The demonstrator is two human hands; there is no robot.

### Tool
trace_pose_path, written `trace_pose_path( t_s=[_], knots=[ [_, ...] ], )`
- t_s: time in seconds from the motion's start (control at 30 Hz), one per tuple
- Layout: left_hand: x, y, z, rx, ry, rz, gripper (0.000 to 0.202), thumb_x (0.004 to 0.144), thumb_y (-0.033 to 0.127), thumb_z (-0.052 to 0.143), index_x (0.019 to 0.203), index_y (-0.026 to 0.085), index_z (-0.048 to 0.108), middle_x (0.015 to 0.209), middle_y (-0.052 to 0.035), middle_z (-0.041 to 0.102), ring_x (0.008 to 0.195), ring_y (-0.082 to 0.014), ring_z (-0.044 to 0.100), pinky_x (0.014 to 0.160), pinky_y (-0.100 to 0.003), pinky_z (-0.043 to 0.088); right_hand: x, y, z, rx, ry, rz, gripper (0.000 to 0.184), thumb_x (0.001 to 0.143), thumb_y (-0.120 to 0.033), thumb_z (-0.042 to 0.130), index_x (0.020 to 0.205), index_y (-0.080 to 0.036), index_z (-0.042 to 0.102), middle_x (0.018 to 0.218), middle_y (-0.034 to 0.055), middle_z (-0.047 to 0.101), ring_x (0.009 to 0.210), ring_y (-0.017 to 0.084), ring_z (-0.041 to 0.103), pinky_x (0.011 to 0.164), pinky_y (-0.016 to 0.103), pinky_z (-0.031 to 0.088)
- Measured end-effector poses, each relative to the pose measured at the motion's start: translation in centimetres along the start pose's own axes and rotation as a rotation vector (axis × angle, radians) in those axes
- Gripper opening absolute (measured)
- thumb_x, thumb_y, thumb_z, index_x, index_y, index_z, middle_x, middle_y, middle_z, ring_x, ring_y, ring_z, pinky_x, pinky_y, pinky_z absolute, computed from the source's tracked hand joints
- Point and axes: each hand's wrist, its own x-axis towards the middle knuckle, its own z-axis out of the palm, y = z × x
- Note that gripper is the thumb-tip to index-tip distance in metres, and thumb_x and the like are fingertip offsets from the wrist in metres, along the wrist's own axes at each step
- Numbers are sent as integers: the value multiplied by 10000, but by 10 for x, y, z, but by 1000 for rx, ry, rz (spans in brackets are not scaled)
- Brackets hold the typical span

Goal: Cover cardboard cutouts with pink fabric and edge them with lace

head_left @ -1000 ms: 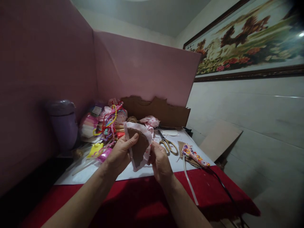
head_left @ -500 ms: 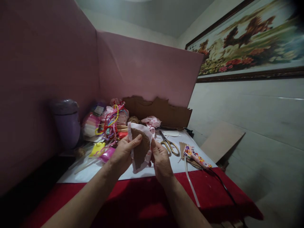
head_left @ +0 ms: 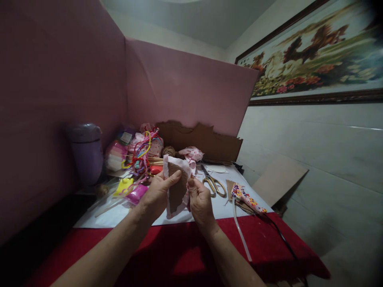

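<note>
Between my hands is a brown cardboard piece (head_left: 177,190) with pale pink fabric folded over its edges, held up above the table. My left hand (head_left: 159,190) grips its left side, the thumb lying flat on the cardboard and the fingers hidden behind. On the right edge, my right hand (head_left: 201,199) pinches the fabric border between thumb and fingers. Gold-handled scissors (head_left: 214,183) lie just right of my right hand. Farther right, a flower-patterned glue gun (head_left: 247,198) rests on a cardboard scrap, a clear glue stick (head_left: 241,233) trailing from its rear.
A white sheet (head_left: 119,217) covers part of the red tablecloth (head_left: 167,255). Pipe cleaners (head_left: 146,149), a twine ball (head_left: 169,151), pink fabric (head_left: 191,153) and bagged clay (head_left: 138,193) crowd the back left. A purple bin (head_left: 87,157) stands left; torn cardboard (head_left: 200,141) leans behind.
My right thumb has shifted on the fabric edge and the right hand is a little more closed. The cardboard piece has turned slightly in my hands.
</note>
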Motion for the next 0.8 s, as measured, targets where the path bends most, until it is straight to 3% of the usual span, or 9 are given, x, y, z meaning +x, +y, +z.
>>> trace_pose_path(
  t_s=[0.13,0.3,0.47,0.63,0.8],
  knots=[
    [-1,-3,0,9,29,10,270,644,231,753,851,102,638,728,-49,691,600,-133,629,582,-230,501,1,0,0,-108,-1,-65,336,887,-464,425,816,-170,571,676,0,502,635,129,443,576,235,378],
    [-2,-6,1,-1,28,4,250,654,224,745,843,98,642,734,-52,689,634,-145,643,622,-240,510,3,4,-2,-149,-1,-18,349,850,-479,483,761,-157,584,642,0,494,612,128,420,554,237,366],
    [-2,-5,2,-26,8,-42,221,688,210,718,868,106,642,712,-45,685,598,-141,640,587,-237,517,2,2,-3,1,4,-5,410,785,-570,529,705,-170,566,603,-17,475,562,112,405,500,219,346],
    [0,-1,-1,-87,-78,-118,178,760,197,644,915,110,647,782,-79,708,642,-160,662,608,-253,540,-2,-7,-3,243,-1,105,656,780,-747,252,570,-177,500,488,-28,382,417,89,349,364,208,246],
    [1,4,-3,-161,-16,-161,188,827,169,544,966,89,641,832,-112,718,730,-197,681,686,-295,554,-4,-9,-1,341,-13,189,567,853,-639,310,682,-161,562,498,-39,422,339,64,343,310,195,225]
  ],
)
